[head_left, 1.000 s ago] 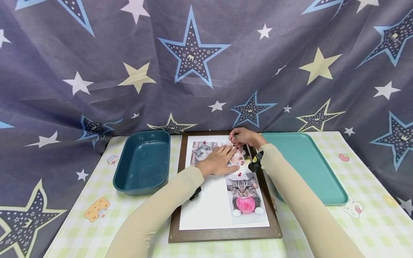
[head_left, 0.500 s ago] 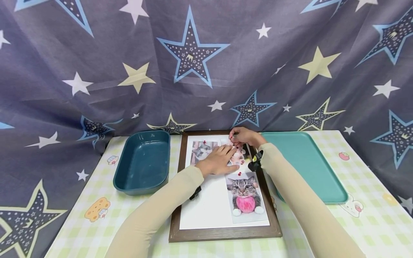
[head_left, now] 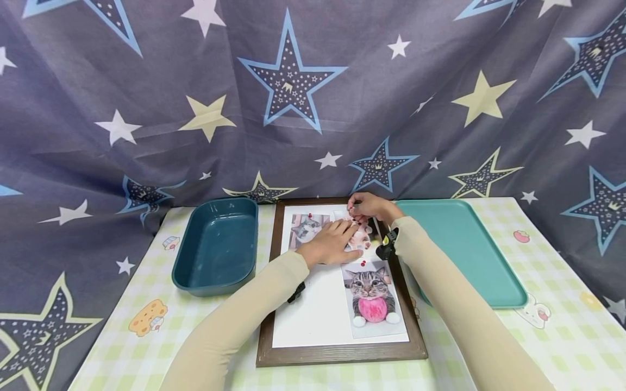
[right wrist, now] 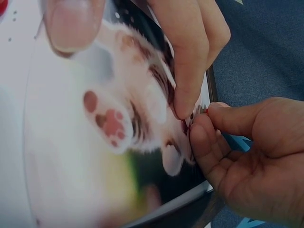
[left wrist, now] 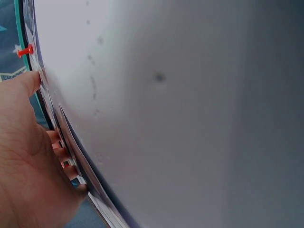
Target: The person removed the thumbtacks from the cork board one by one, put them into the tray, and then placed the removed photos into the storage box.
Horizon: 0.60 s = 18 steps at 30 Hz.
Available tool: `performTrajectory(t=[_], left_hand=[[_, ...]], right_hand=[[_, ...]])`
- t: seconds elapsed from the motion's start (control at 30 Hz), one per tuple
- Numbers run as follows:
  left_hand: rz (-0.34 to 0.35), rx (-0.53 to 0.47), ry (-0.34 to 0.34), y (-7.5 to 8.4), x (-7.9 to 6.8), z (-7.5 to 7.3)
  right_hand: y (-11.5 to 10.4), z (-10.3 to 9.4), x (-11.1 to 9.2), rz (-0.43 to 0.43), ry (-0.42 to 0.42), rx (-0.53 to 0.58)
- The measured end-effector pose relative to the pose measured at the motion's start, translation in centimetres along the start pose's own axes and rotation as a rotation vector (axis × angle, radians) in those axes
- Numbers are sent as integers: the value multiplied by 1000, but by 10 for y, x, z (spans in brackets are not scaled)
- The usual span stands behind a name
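Observation:
My left hand (head_left: pixel 330 243) lies spread over a kitten photo (head_left: pixel 361 239) on a brown-framed white board (head_left: pixel 313 326), its fingers pressing the print down. At that photo's top edge, my right hand (head_left: pixel 370 208) pinches a red push pin (right wrist: pixel 204 111) between thumb and index finger; its tip is hidden. In the right wrist view, fingers of the left hand (right wrist: pixel 183 52) reach close to the pinching right hand (right wrist: pixel 259 156). A tabby cat photo (head_left: pixel 374 304) hangs below, with red push pins (head_left: pixel 363 264) at its top. Partly behind the left hand is a grey cat photo (head_left: pixel 300 231), pinned at its top.
A deep dark-teal bin (head_left: pixel 215 244) stands left of the board. To its right lies a flat green tray (head_left: pixel 469 250), partly under the right forearm. The tablecloth (head_left: pixel 112 347) is checked, and a star-patterned curtain (head_left: pixel 313 136) hangs right behind the board.

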<state>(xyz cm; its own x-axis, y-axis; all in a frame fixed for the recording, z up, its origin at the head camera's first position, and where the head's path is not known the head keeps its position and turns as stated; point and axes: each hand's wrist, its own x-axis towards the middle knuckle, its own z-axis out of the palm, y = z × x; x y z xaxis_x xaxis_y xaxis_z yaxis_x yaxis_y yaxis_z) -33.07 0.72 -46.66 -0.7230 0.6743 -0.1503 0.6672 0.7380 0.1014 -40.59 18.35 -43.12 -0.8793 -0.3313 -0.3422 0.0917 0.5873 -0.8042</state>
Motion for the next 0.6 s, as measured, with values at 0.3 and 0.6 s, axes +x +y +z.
performTrajectory(t=[0.3,0.6], left_hand=[[-14,-7,-33,-1,3,1],[-11,-2,-21,2,-1,-2]], right_hand=[[1,-1,-1,0,-11,14],[1,-1,-1,6,-10,15]])
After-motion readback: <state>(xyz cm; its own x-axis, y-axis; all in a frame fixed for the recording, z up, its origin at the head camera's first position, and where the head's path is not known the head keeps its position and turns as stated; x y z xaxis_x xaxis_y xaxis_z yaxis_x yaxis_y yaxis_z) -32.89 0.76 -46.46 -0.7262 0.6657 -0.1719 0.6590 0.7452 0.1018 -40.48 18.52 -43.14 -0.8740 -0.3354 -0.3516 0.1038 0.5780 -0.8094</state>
